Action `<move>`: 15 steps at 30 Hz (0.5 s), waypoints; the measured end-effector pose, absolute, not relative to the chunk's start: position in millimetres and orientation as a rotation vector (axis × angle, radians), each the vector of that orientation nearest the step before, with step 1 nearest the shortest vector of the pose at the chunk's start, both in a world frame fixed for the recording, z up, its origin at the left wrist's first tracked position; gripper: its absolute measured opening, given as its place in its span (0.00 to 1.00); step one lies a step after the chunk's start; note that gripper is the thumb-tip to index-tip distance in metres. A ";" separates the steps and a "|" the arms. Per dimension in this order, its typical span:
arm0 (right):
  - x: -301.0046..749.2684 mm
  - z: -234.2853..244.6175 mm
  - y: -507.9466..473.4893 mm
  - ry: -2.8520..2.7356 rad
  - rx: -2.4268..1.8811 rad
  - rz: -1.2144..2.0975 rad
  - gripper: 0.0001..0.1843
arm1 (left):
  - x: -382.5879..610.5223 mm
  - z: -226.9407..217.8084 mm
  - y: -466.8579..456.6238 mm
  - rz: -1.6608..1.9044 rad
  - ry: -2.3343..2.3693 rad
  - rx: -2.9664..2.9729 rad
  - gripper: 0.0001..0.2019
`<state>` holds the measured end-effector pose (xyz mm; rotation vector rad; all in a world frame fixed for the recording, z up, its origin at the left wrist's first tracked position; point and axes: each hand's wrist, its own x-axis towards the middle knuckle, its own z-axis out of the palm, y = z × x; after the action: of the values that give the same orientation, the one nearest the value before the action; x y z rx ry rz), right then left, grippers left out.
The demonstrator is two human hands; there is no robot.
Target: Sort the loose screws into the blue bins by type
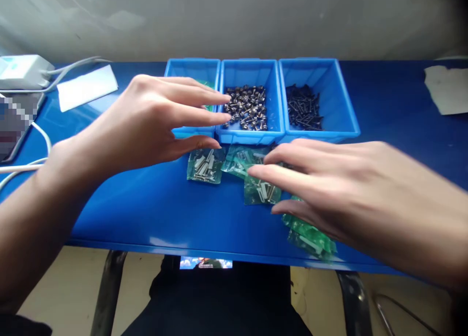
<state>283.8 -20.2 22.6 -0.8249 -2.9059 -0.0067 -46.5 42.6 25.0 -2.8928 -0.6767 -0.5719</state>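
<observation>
Bags [262,192] of green plastic, filled with small metal parts, are spread on the blue table [146,214] just before three blue bins [252,133]. The right hand [351,189] is stretched flat over several of them, fingers straight and slightly apart, nothing gripped. The left hand [146,121] is held open near the leftmost bag [204,165], fingers straight, nothing held.

Left bin [190,72], middle bin [252,72] and right bin [314,72] in a row at upper centre, small fasteners [246,109] in the middle bin, screws [303,107] in the right bin, parts bags [205,164] on the table [146,214] just below the bins, power adapter [22,70] at upper left
</observation>
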 end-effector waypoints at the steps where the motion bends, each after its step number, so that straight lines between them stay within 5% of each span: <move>1: 276.3 18.5 -19.5 -2.943 -0.819 -0.014 0.23 | -45.6 20.3 42.6 -0.577 -0.651 -2.869 0.15; 5: 262.6 5.9 -11.4 -2.963 -0.771 -0.008 0.33 | -41.4 10.0 41.9 -0.694 -0.777 -2.846 0.09; 11: 259.8 12.3 -10.1 -2.930 -0.799 -0.198 0.28 | -38.4 3.3 38.7 -0.833 -0.874 -2.836 0.07; 15: 250.9 21.9 -14.2 -2.828 -0.609 -0.450 0.16 | -35.3 4.0 28.5 -0.936 -0.839 -2.725 0.16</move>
<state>250.9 -14.2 21.9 -0.6089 -2.8283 -0.4503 -35.3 28.5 4.0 -2.7254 -0.8391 -0.9361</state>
